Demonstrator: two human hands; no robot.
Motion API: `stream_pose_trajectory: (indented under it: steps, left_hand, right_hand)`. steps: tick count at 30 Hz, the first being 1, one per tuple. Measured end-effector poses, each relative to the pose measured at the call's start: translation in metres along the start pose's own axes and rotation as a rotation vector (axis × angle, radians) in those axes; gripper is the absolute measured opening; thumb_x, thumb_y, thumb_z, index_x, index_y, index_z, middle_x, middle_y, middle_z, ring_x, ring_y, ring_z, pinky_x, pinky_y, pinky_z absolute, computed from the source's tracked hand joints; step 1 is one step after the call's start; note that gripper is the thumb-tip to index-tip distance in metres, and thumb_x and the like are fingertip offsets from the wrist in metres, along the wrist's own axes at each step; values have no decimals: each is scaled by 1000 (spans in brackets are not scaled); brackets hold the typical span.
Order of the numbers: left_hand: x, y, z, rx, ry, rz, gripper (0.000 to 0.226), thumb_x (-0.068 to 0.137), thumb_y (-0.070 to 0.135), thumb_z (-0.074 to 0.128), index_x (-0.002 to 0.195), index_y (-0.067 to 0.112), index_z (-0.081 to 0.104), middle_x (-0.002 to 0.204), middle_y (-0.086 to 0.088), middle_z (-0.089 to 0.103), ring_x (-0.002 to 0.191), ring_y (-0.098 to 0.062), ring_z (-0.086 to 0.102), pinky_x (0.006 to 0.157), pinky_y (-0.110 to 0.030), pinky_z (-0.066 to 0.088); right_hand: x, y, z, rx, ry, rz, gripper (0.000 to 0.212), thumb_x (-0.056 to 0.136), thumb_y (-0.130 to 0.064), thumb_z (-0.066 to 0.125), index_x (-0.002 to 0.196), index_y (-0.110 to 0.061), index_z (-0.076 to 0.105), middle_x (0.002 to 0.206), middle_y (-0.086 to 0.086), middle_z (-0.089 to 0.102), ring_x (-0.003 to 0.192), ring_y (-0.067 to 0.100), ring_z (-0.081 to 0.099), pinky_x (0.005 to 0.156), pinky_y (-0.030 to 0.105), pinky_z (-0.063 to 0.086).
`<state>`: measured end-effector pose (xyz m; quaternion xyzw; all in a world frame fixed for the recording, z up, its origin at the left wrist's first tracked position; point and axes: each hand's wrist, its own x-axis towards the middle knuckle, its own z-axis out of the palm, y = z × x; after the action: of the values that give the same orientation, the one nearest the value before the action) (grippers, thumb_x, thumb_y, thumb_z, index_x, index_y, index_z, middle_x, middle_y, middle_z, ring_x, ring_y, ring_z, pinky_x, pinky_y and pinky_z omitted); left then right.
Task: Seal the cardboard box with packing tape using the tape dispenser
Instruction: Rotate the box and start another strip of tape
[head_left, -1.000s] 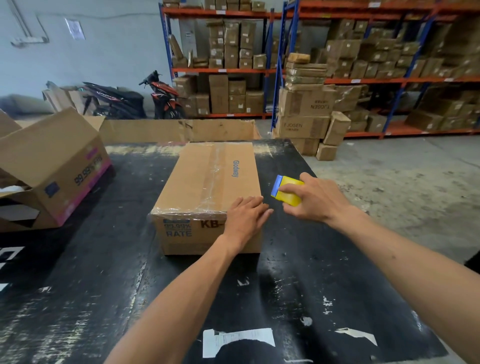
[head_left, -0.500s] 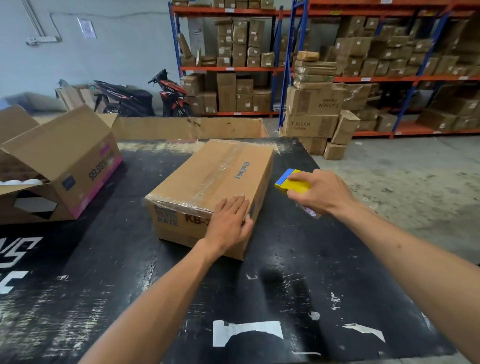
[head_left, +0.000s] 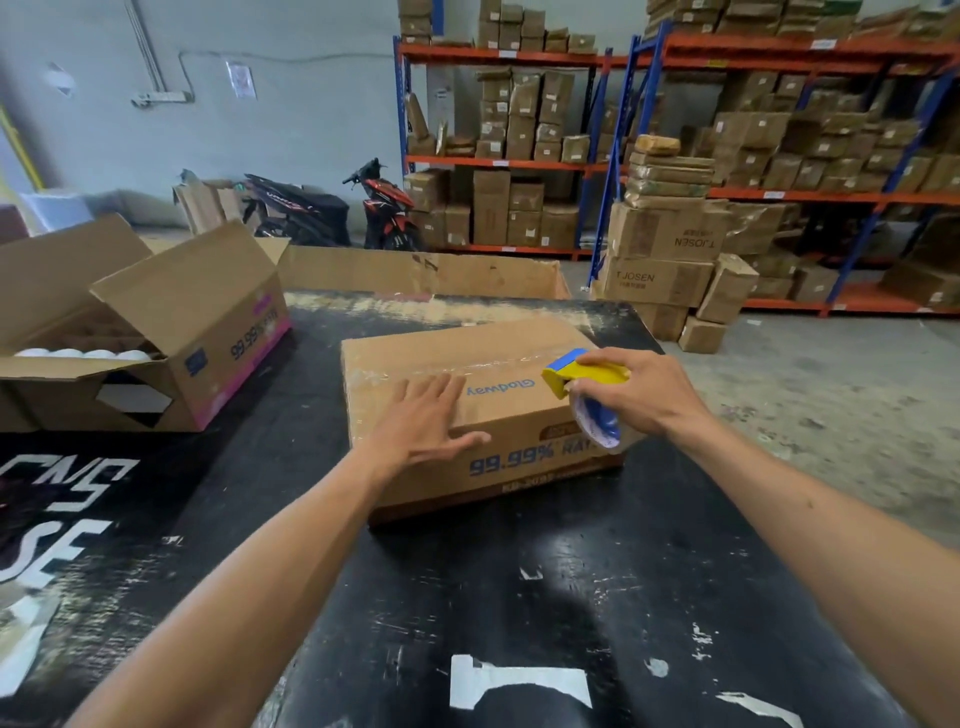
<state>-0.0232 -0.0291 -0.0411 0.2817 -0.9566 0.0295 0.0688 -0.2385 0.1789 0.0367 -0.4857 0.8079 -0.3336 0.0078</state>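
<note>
Closed cardboard box (head_left: 467, 410) sitting skewed on the black table (head_left: 519, 597), one strip of clear tape already glinting along the top. Left hand (head_left: 421, 423) spread flat on the lid, gripping nothing. Right hand (head_left: 639, 389) wrapped round the yellow tape dispenser (head_left: 584, 378) at the right end. Risk: box sliding under the pull, tape running crooked or wrinkling. Loose tape end and blade hidden; far side unseen.

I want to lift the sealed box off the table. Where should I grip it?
Take the box by its two short ends, one hand from each side, fingers under the bottom edges. It lies flat and long across the table, too wide for one hand, and the taped top offers no hold.
</note>
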Motion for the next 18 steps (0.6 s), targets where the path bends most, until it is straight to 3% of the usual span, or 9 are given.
stream_pose_trajectory:
  steps: [3,6,9,13,18]
  left_hand:
    - [18,12,17,-11,-130,-26,100,86,83,24,160,20,0,167,-3,2,153,-30,5,120,-59,6]
    - [19,5,29,62,-120,50,77,96,68,21,159,27,6,168,3,7,153,-28,9,120,-58,11]
    - [13,-14,31,64,-111,109,73,96,67,18,159,32,5,167,8,6,153,-25,9,121,-56,11]
    - [-4,-44,30,-7,-108,215,70,96,69,22,157,41,5,165,16,5,153,-17,4,124,-48,2]
    - [-13,-59,29,-75,-92,285,66,97,69,27,156,46,7,164,20,5,153,-13,3,124,-46,1]
  right_hand:
    - [-3,2,1,57,-13,22,38,81,-58,73,117,-43,73,126,-4,69,109,17,59,87,35,51]
    - [-3,6,2,112,-19,37,39,80,-58,75,115,-42,75,125,-5,70,109,17,60,81,30,46]
    - [-3,11,5,226,-26,97,34,79,-54,76,111,-43,76,119,-9,71,108,14,61,79,26,47]
    - [-5,16,10,387,-75,129,27,79,-47,77,105,-42,78,108,-15,74,107,9,63,92,33,51]
    - [-13,14,17,541,-134,134,21,86,-33,76,106,-33,80,99,-14,73,87,2,59,76,22,41]
